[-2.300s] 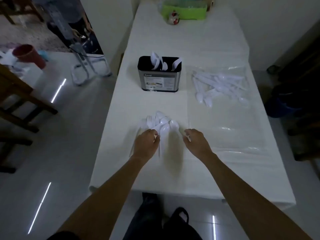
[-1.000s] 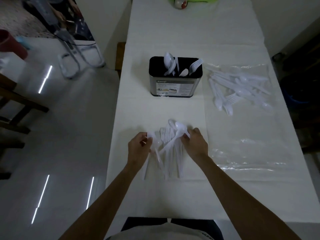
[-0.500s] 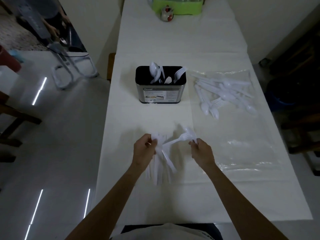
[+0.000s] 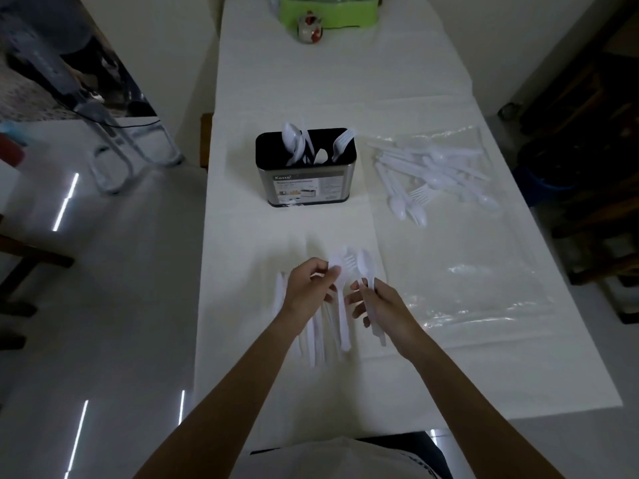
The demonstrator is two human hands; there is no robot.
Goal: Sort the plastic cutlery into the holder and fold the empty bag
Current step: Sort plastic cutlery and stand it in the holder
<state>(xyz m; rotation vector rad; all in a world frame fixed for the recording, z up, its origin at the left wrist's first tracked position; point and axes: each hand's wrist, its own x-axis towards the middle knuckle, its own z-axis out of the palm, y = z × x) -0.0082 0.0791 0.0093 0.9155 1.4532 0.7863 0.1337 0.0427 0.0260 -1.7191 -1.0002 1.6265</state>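
A metal cutlery holder [image 4: 306, 188] with a black rim stands mid-table, with a few white spoons and a fork in it. Near the table's front, my left hand [image 4: 306, 292] grips a bunch of white plastic cutlery [image 4: 342, 326], handles hanging toward me. My right hand [image 4: 377, 305] pinches a single white spoon [image 4: 366, 264] upright beside the bunch. To the right lies a clear plastic bag [image 4: 460, 271], with more white cutlery [image 4: 425, 174] piled at its far end.
The white-covered table [image 4: 294, 81] is long and narrow. A green container [image 4: 332, 12] and a small ceramic pot [image 4: 310, 29] sit at the far end. A tiled floor drops off to the left; dark furniture stands at the right.
My right hand has pulled one spoon out of the bunch and turned it upright. My left hand has kept its hold on the bunch and stayed near the table's front.
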